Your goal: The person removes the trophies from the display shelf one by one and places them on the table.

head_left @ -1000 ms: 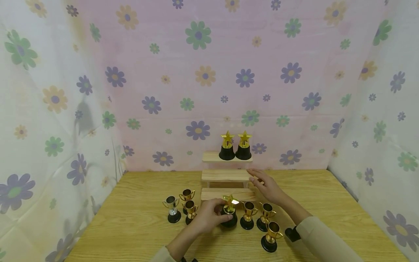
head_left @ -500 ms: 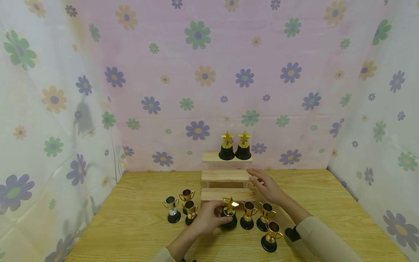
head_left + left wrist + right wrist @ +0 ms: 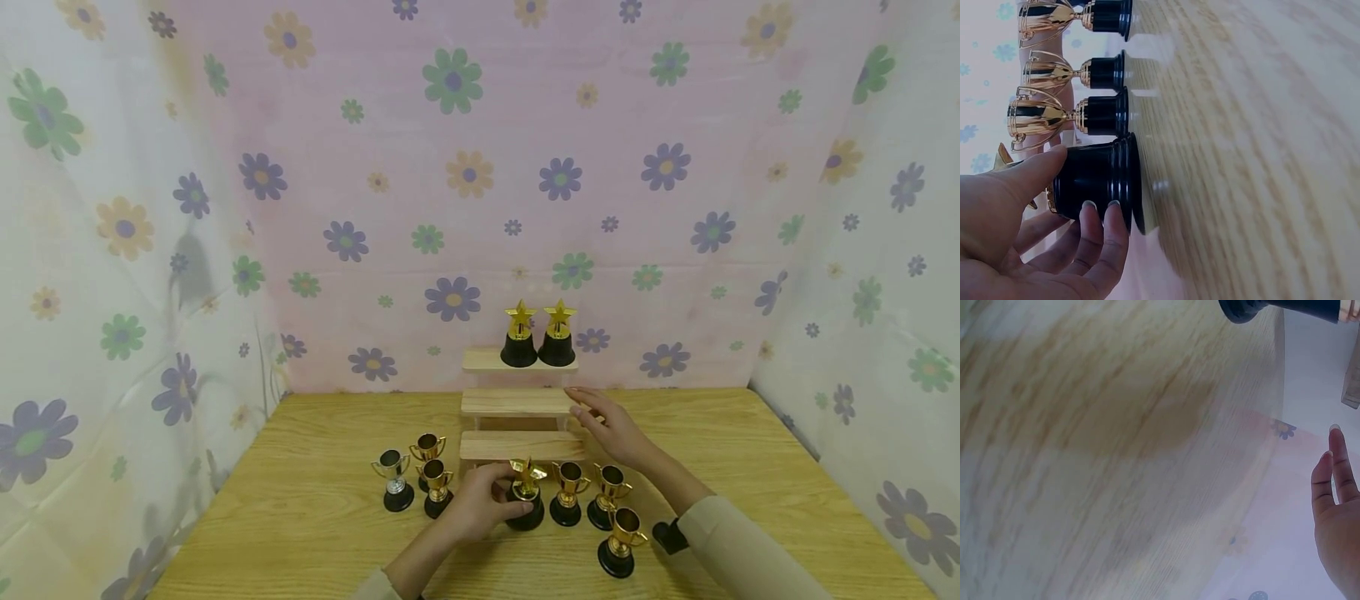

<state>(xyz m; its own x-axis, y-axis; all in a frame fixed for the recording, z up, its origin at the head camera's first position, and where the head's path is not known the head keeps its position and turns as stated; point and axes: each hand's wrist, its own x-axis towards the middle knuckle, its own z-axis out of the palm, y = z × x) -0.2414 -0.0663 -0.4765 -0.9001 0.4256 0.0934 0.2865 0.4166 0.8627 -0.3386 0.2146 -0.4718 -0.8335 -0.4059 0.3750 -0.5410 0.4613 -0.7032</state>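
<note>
In the head view, my left hand [image 3: 480, 504] grips a gold star trophy [image 3: 528, 473] by its black base, in front of the lowest shelf step. The left wrist view shows the thumb on one side of that base [image 3: 1088, 178] and fingertips on the other. Whether the base fully touches the table is hard to tell. My right hand [image 3: 611, 429] rests by the right end of the middle step of a wooden three-step stand [image 3: 513, 402], fingers loosely extended and holding nothing. On the top step stand two star trophies [image 3: 519, 346], side by side.
Right of the held trophy stand three gold cups [image 3: 570, 483] on black bases. To the left are a silver cup [image 3: 393, 471] and two gold cups [image 3: 427, 448]. A wood-grain table [image 3: 322, 500] lies beneath, with flowered cloth [image 3: 480, 225] behind and at both sides.
The star trophy in my left hand has shifted slightly toward me, its star now lower in the head view. My right hand stays in place.
</note>
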